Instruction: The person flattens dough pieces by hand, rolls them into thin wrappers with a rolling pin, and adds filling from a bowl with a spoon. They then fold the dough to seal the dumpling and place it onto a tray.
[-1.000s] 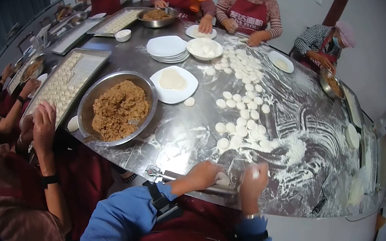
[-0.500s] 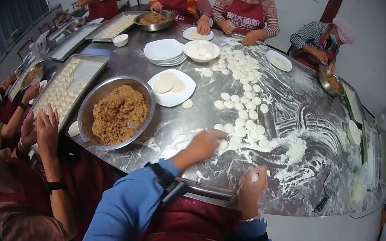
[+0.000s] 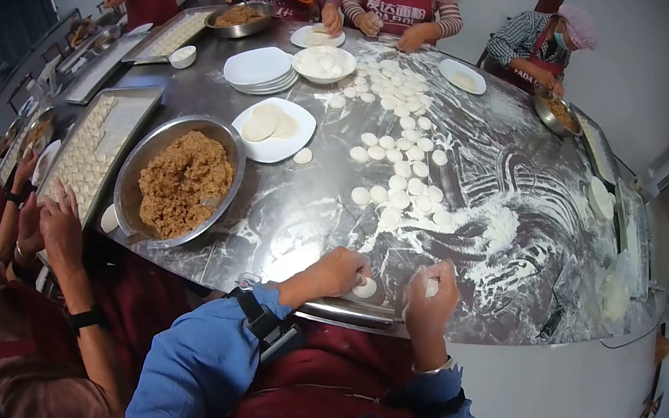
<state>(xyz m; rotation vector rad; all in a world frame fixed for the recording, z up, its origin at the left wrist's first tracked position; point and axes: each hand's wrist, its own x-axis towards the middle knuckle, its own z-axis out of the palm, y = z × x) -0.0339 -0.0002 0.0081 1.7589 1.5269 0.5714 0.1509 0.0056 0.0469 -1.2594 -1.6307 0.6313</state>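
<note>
My left hand (image 3: 337,272) is low over the near edge of the steel table, its fingers curled in and touching the edge of a small white dough round (image 3: 364,287). To its right my right hand (image 3: 431,298) is closed in a fist, with a bit of something white showing between the fingers; most of it is hidden. A shiny metal bar (image 3: 346,311) lies along the table edge below my left hand. Farther up the table, many flattened dough pieces (image 3: 398,182) are spread in loose flour (image 3: 501,231).
A steel bowl of brown filling (image 3: 184,184) stands to my left, beside a tray of dumplings (image 3: 96,141). Behind it are a plate of wrappers (image 3: 273,130), stacked plates (image 3: 260,69) and a flour bowl (image 3: 323,64). Co-workers surround the table; one person's hands (image 3: 63,226) are close on my left.
My left hand has drawn back from the dough pieces toward the table edge, with a dough round now at its fingers. My right hand stays closed near the edge. The view has shifted.
</note>
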